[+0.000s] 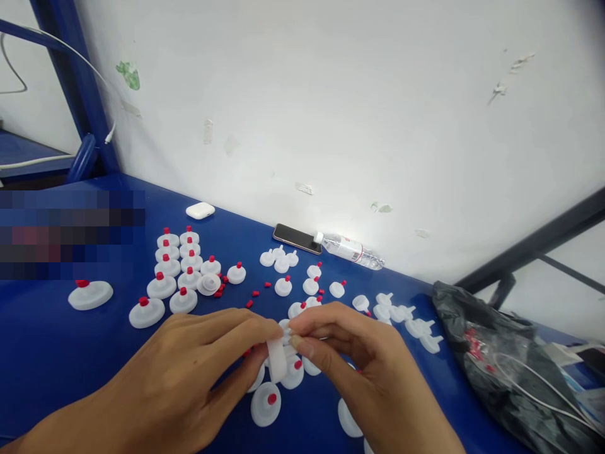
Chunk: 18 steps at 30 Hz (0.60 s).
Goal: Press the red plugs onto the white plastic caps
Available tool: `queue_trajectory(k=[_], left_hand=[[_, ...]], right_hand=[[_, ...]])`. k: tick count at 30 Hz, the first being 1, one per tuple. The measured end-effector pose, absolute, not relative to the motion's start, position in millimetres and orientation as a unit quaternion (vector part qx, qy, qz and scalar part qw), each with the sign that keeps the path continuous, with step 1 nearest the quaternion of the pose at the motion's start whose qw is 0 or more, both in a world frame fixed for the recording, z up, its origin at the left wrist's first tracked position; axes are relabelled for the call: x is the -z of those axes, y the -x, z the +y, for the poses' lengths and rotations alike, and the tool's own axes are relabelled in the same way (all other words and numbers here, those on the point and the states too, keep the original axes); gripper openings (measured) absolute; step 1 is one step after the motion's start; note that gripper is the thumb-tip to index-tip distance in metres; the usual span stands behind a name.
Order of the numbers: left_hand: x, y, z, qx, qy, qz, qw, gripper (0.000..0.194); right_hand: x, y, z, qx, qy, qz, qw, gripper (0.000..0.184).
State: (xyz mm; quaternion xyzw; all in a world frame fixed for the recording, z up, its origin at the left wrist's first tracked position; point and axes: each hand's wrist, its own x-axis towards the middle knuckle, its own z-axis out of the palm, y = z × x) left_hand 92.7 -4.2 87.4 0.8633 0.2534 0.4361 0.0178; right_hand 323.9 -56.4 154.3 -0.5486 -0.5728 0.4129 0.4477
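While our left hand (189,372) grips a white lid (278,366) edgewise at six o'clock, presumably for steadiness, our right hand (363,353) pinches beside it, contents hidden; red-tipped lids (167,267) stand at its ten o'clock.

Smooth, milky plastic discs (148,316) with plastic caps (144,302); smooth tabletop (42,359); shiny clear plastic bottle (348,248); crinkled plastic bag (501,400)

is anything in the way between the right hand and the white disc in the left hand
Nothing visible stands between them: the right hand has its fingertips close beside the white disc held in the left hand, though contact is unclear. Red-tipped lids lie below on the blue table.
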Motion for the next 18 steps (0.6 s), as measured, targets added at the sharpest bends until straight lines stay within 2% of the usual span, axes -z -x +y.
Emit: queue_trajectory(k=[6, 10, 13, 16, 18], left_hand=[[-87, -92, -5, -0.429, -0.865, 0.258, 0.024, 0.02], [-91, -95, -5, -0.448, -0.857, 0.255, 0.017, 0.024], [-92, -96, -5, -0.438, -0.859, 0.265, 0.005, 0.029], [-93, -96, -4, -0.424, -0.862, 0.278, 0.003, 0.025], [-93, -96, -3, -0.423, -0.859, 0.288, -0.002, 0.024]], right_hand=[[-156, -328, -58, -0.41, 0.567, -0.574, 0.425, 0.002], [-153, -353, -60, -0.229, 0.691, -0.555, 0.403, 0.021], [-142, -391, -56, -0.085, 0.775, -0.527, 0.337, 0.031], [-126, -431, -49, -0.011, 0.82, -0.498, 0.282, 0.034], [-117, -449, -45, -0.014, 0.825, -0.507, 0.248, 0.036]])
